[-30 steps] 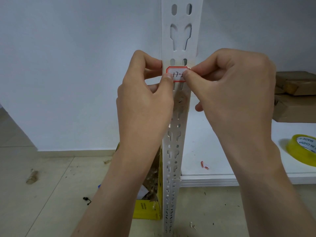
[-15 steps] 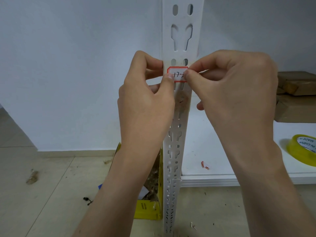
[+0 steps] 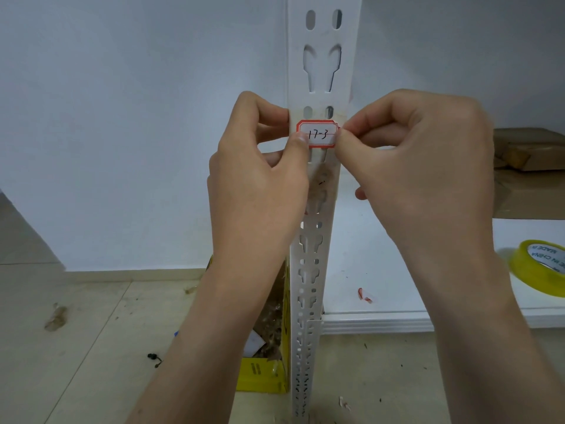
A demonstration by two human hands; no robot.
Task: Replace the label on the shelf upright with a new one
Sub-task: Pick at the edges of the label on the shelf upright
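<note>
A white slotted shelf upright (image 3: 322, 62) runs down the middle of the view. On it lies a white label with a red border (image 3: 319, 134) that reads 17-3. My left hand (image 3: 260, 185) pinches the label's left edge, its thumb tip on the lower left corner. My right hand (image 3: 415, 166) pinches the right edge, fingers curled. Just under the label, torn paper residue (image 3: 322, 185) sticks to the upright.
A white shelf board (image 3: 382, 270) extends to the right, with a roll of yellow tape (image 3: 541, 267), cardboard boxes (image 3: 526, 172) and a small red scrap (image 3: 363, 295) on it. A yellow box of scraps (image 3: 269, 371) stands on the dirty tiled floor left of the upright.
Both thumbs have slid outward along the label, so the whole number 17-3 now shows. The hands otherwise stay at the same height.
</note>
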